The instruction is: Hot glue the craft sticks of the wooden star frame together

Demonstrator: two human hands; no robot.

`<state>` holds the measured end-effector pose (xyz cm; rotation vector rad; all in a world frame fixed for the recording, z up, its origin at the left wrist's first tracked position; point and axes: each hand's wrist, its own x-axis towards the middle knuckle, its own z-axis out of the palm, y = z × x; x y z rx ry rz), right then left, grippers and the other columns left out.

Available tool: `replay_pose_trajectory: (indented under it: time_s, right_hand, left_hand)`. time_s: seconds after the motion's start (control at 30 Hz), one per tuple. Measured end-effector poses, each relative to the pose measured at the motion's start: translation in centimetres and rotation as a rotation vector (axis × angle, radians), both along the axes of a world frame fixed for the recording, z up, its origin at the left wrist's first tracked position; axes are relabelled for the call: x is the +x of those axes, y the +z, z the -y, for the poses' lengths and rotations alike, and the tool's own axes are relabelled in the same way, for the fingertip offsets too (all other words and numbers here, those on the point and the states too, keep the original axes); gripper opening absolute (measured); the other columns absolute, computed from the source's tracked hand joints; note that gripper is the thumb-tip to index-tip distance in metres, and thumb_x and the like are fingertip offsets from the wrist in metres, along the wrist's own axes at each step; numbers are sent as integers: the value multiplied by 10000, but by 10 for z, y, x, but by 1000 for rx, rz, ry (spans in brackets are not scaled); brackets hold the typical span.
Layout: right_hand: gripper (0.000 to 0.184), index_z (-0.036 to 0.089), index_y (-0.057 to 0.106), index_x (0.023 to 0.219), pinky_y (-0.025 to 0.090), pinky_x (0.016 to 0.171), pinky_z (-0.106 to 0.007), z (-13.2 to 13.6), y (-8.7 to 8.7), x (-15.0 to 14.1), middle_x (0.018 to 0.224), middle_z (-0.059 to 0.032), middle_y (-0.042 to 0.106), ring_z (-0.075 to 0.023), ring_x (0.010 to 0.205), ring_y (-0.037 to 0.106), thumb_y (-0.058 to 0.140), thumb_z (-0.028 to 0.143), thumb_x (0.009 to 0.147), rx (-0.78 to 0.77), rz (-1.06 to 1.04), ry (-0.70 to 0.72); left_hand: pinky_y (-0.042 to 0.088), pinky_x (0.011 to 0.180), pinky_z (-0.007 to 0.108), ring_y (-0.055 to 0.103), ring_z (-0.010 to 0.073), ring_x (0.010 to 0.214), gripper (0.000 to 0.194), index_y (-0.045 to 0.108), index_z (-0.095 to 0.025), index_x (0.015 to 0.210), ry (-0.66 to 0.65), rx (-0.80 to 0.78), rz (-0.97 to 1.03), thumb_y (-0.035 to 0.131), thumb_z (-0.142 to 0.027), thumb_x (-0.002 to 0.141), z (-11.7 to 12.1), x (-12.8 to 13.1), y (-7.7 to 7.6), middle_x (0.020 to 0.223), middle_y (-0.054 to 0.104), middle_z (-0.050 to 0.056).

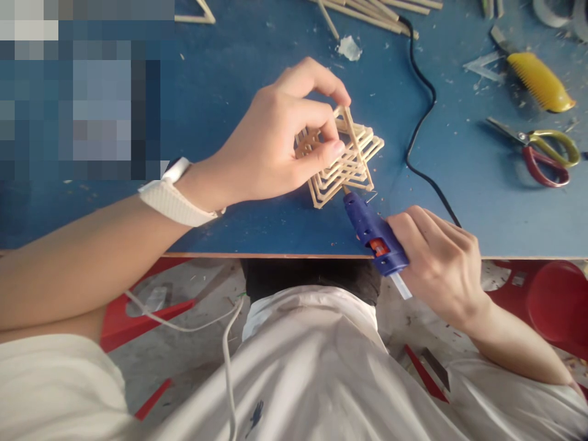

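A small lattice model of thin wooden sticks (351, 162) rests on the blue table (239, 214) near its front edge. My left hand (280, 138) is closed on it, thumb and fingers pinching its upper sticks; a white band sits on that wrist. My right hand (436, 263) grips a blue hot glue gun (373, 236), whose nozzle points up-left and touches the model's lower edge. A clear glue stick pokes out of the gun's back end. The gun's black cord (420, 131) runs away across the table.
Scissors with yellow and red handles (544, 153) and a yellow-handled tool (537, 79) lie at the right. Loose wooden sticks (367, 11) lie at the far edge. A red stool (551, 303) stands below the table on the right. A pixelated patch covers the upper left.
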<state>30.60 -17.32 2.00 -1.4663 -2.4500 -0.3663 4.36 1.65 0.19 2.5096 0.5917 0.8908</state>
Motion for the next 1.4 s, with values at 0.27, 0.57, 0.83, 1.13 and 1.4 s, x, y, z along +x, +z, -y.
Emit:
replay_pose_trajectory:
  time_s: [0.27, 0.57, 0.83, 1.13, 1.4]
  right_hand:
    - [276, 240, 580, 916, 353, 608, -365, -1, 0, 0, 774, 21, 540, -169, 655, 458, 636, 57, 1115, -9, -6, 7]
    - [288, 256, 551, 929, 354, 615, -355, 1, -1, 0, 779, 26, 550, -169, 660, 479, 608, 58, 1130, -22, -12, -14]
    - [274, 249, 569, 920, 345, 614, -367, 1, -2, -1, 776, 23, 542, -176, 662, 456, 649, 82, 1122, -9, -9, -8]
    - [253, 254, 575, 936, 360, 643, -357, 3, -2, -1, 799, 8, 597, -178, 690, 496, 627, 124, 1147, -33, -39, -25]
    - [189, 251, 608, 997, 381, 666, -362, 8, -5, 1, 845, 3, 663, -176, 719, 551, 656, 143, 1144, -57, -76, -37]
  left_hand:
    - [664, 1117, 533, 782, 310, 1397, 150, 778, -217, 1007, 9, -6, -10, 706, -250, 1134, 0, -1, 1, 1503, 774, 156]
    - [671, 1127, 551, 776, 319, 1399, 149, 779, -209, 1009, 8, 9, -15, 707, -259, 1130, -1, -1, 0, 1509, 771, 158]
    - [653, 1169, 530, 774, 293, 1409, 134, 775, -207, 1023, 2, 13, -6, 709, -259, 1128, -2, -2, -1, 1510, 768, 147]
    - [667, 1099, 516, 772, 285, 1380, 166, 773, -239, 1015, 14, -4, -15, 691, -313, 1138, -1, -2, -1, 1513, 772, 132]
    - [666, 1037, 535, 786, 297, 1316, 178, 766, -260, 996, 33, -27, -11, 679, -333, 1133, 0, 1, 1, 1505, 784, 131]
